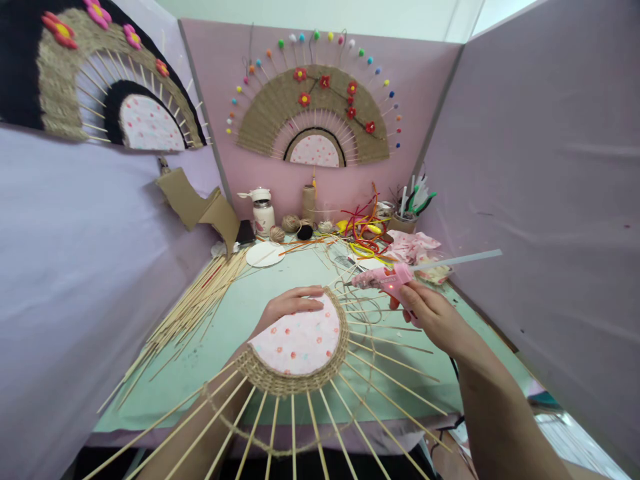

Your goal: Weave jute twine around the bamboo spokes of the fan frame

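A pink hot glue gun (387,277) is gripped by my right hand (433,313), its nozzle pointing left and a long clear glue stick (475,259) out of its back. Fingers of my left hand (295,303) rest over the straight edge of a half-round fan (300,340), holding it up; the thumb is hidden behind. Pink floral cloth covers the fan's middle, and woven twine (280,384) borders its curve. Thin wooden sticks (309,427) spread out from that border toward me and to the right. The nozzle is near the twine border's upper end; whether they touch I cannot tell.
Many loose sticks (195,307) lie on the left of the green table (225,373). Along the back stand a white bottle (263,217), twine rolls (309,203), coloured pipe cleaners (367,230) and a tool cup (404,221). Finished fans (313,100) hang on the partitions.
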A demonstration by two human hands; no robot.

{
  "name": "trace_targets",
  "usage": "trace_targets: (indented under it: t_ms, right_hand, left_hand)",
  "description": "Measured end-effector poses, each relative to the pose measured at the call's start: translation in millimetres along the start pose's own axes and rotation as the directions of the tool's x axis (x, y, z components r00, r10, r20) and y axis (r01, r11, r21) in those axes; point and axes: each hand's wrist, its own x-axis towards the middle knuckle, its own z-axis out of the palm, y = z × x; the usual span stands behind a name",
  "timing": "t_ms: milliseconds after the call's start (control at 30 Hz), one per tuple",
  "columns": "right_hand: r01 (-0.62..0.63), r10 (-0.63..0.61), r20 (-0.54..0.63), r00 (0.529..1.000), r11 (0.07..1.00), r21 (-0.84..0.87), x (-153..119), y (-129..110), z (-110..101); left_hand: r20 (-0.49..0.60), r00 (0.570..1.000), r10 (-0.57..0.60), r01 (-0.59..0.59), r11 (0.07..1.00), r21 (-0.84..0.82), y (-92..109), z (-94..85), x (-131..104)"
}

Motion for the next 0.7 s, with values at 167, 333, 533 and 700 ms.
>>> trace_targets:
  t_ms: [167, 333, 533, 700]
  right_hand:
    - [-0.004, 0.004, 0.003, 1.000, 1.000, 0.008, 0.6, 0.9, 0.5]
    - [-0.009, 0.009, 0.004, 1.000, 1.000, -0.003, -0.2, -2.2, -0.2]
    - [-0.024, 0.024, 0.011, 1.000, 1.000, -0.007, -1.8, -1.3, -0.2]
    - [-0.020, 0.020, 0.022, 1.000, 1.000, 0.007, -1.4, 1.3, 1.2]
  left_hand:
    - [-0.018, 1.000, 0.001, -0.002, 1.000, -0.002, 0.9, 1.3, 0.0]
    - [-0.011, 1.000, 0.002, -0.002, 1.000, -0.005, 2.7, 0.7, 0.3]
    - [-0.012, 1.000, 0.006, -0.006, 1.000, 0.003, 3.3, 0.9, 0.4]
    - [-0.016, 1.000, 0.022, -0.022, 1.000, 0.021, 2.6, 1.4, 0.7]
